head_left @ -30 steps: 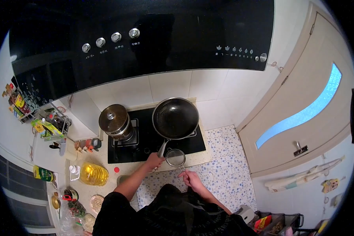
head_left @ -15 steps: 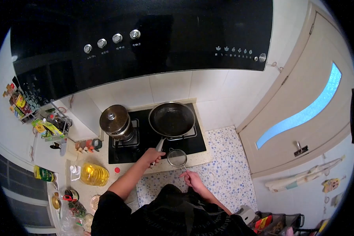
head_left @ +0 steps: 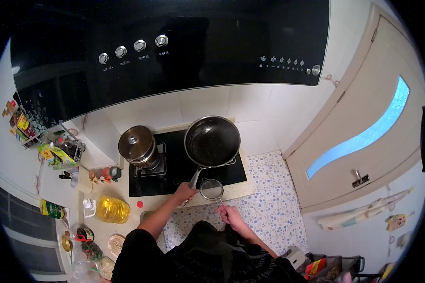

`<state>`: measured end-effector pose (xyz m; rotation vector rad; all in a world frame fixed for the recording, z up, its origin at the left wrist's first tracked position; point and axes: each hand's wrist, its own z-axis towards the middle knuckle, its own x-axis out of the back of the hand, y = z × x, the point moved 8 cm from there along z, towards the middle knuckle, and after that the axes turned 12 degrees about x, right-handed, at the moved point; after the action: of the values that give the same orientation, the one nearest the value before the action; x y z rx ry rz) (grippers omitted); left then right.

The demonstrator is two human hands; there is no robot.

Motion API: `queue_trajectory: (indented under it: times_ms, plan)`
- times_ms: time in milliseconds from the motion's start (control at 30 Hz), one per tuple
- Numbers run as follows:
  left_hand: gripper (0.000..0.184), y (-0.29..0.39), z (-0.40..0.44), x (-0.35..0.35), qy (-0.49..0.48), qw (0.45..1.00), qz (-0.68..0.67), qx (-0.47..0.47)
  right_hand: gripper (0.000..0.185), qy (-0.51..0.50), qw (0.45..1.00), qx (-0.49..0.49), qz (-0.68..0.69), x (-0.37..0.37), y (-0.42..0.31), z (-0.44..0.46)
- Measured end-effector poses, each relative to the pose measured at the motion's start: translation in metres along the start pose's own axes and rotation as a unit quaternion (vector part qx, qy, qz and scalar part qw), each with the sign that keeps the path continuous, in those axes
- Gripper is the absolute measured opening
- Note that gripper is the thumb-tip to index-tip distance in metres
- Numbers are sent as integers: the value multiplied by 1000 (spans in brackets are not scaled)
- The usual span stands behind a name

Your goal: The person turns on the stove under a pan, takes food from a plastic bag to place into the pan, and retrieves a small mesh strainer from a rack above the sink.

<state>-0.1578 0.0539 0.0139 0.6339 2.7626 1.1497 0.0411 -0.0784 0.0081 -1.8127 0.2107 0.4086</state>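
Observation:
My left hand (head_left: 186, 193) is wrapped round the silver handle of a dark frying pan (head_left: 212, 141). The pan is over the right side of the black gas stove (head_left: 174, 184), tilted, with its inside facing me and a wet-looking shine on it. In my right hand (head_left: 230, 215) is the thin handle of a small round mesh strainer (head_left: 211, 189). The strainer's bowl is in front of the stove's edge, just right of the pan handle. A lidded pot (head_left: 138, 145) stands on the left burner.
A big bottle of yellow oil (head_left: 112, 210) stands on the counter at left, near a plate (head_left: 116, 245), jars and bags. The black range hood (head_left: 212, 52) hangs above the stove. A door (head_left: 363, 122) is at right.
The pan has moved up and a little to the right and tipped more, its inside turned further towards me. The strainer and my right hand have barely moved.

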Motion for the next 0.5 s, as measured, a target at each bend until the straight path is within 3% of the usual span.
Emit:
queue_trajectory:
  times_ms: [167,500]
  plan:
    - [29,34,-27,-3,111,989,95,11,46,0,1000,-4,-2,4,0,-1]
    - [30,21,-12,24,19,994,-38,103,45,-4,1000,-2,-10,-2,-6,5]
